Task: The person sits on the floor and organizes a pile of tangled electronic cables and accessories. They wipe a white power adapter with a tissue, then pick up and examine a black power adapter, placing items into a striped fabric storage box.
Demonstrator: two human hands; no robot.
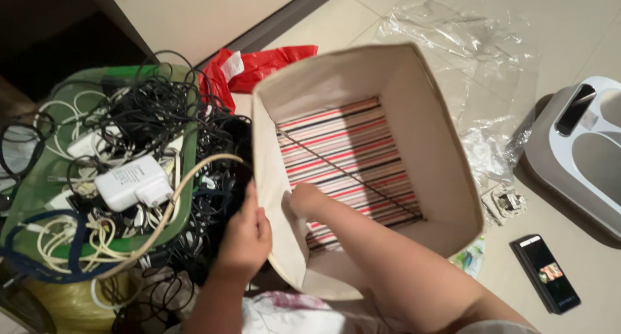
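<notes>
We pinch the fabric box's (414, 101) near wall with our left hand (244, 238) outside. Our right hand (304, 201) (fingers curled) presses that wall inside, the cable pile (129, 153) just left of the box.

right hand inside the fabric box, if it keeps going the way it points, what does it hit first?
Probably the box's left inner wall: the right hand already presses near it, pointing up-left. Past that cloth lies the tangle of black cables. Depth is hard to judge.

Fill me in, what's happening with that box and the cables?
A person holds a fabric box with a striped bottom. The left hand grips its near wall from outside; the right hand reaches inside, touching that wall. The box holds nothing visible. Beside it, a green tub is heaped with tangled cables and a white charger. A phone lies on the floor.
</notes>
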